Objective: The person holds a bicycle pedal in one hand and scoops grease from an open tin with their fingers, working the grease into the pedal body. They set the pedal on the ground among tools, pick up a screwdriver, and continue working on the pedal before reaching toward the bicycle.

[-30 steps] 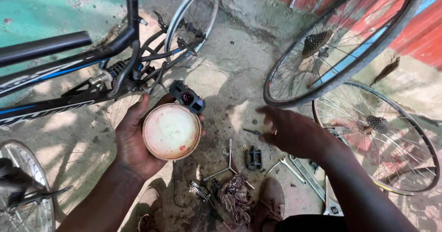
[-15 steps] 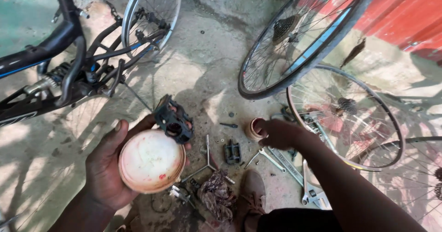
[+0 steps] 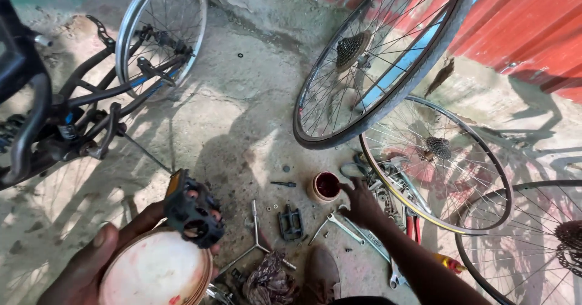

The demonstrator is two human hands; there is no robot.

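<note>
Bicycle pedal (image 3: 193,209) and round lid (image 3: 154,271) gripped together in left hand (image 3: 100,259).
Right hand (image 3: 362,203) open, fingers spread, touching small red-brown cup (image 3: 326,186) on concrete floor (image 3: 242,123) beside wrenches (image 3: 345,226).

You are looking down at a rough, stained concrete floor (image 3: 242,129) dappled with shadow. On it lie a small red-lined tub (image 3: 326,187), a black pedal (image 3: 291,222), a three-armed wrench (image 3: 256,239), a spanner (image 3: 339,225) and a crumpled rag (image 3: 270,281). Two spoked wheels (image 3: 442,165) lie flat at the right, and a tyred wheel (image 3: 382,56) stands tilted just beyond them.
</note>
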